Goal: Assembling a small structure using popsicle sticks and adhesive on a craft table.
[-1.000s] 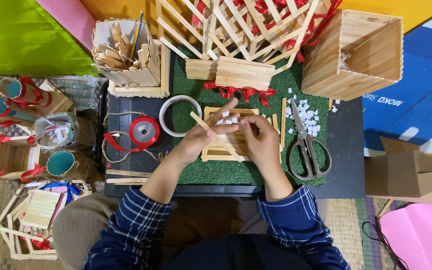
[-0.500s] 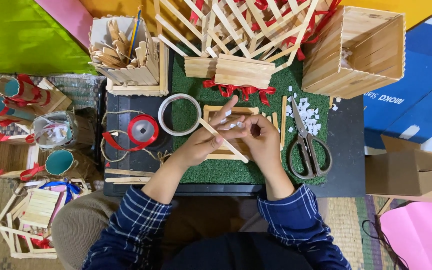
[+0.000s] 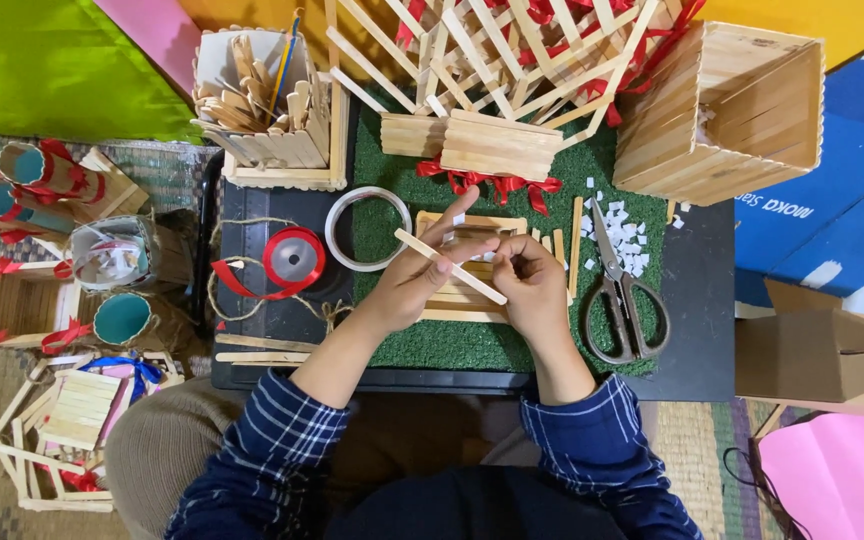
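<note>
My left hand (image 3: 414,284) holds a flat wooden craft stick (image 3: 449,267) slanting down to the right, over a panel of glued sticks (image 3: 472,262) that lies on a green turf mat (image 3: 472,340). My right hand (image 3: 532,283) is beside it with fingers curled at the stick's right end, pinching something small and white; what it is I cannot make out. Both hands hover just above the panel. Small white paper bits (image 3: 620,240) lie scattered to the right of the hands.
Scissors (image 3: 620,296) lie right of the hands, a clear tape ring (image 3: 366,229) and a red ribbon spool (image 3: 293,257) to the left. A box of loose sticks (image 3: 270,100), stick-built boxes (image 3: 722,110) and a lattice structure (image 3: 512,40) stand behind. Finished stick crafts (image 3: 52,300) crowd the left floor.
My left hand has lifted the stick and swung it across the panel, from pointing up-left to slanting down-right. My right hand has closed in on its right end.
</note>
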